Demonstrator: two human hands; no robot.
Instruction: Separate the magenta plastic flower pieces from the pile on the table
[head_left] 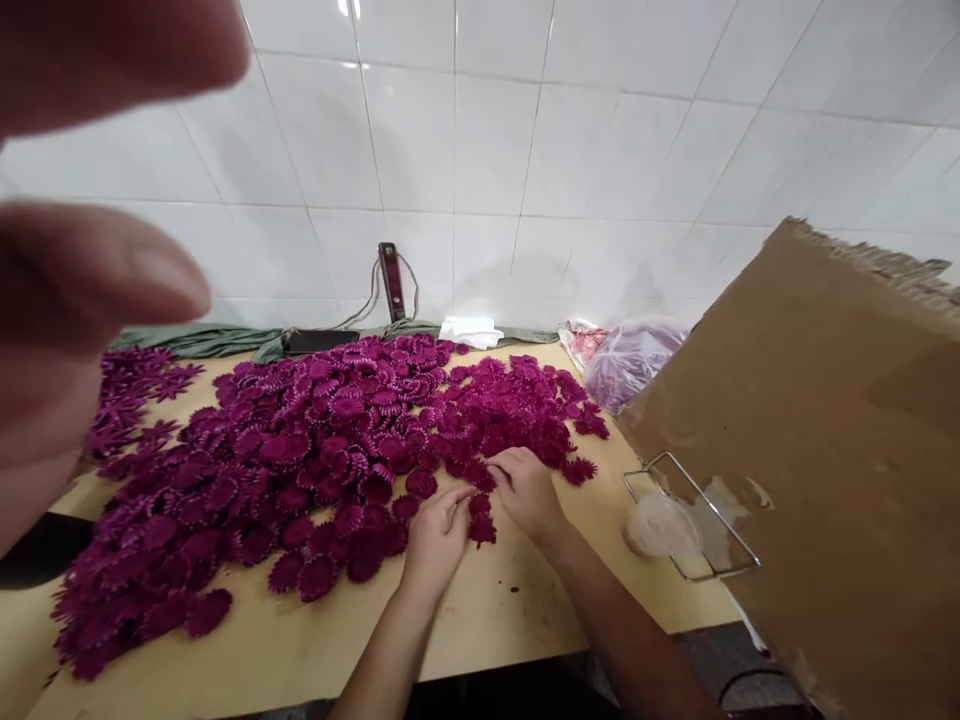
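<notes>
A wide heap of magenta fabric flower pieces (322, 450) covers the yellow tabletop (510, 610). Both my forearms reach in from the bottom edge. My left hand (435, 535) sits at the heap's near edge, its fingers curled and pinched on a flower piece. My right hand (529, 490) is just beside it, knuckles up, its fingertips closed on flower pieces at the rim of the pile. A single loose flower piece (481, 528) lies between the two hands.
Blurred fingers of another hand (90, 280) fill the upper left, close to the camera. A brown cardboard sheet (825, 450) leans at the right over a wire frame (697, 520) and a round translucent lid (660, 525). Plastic bags (630, 360) and green cloth (225, 340) lie by the tiled wall.
</notes>
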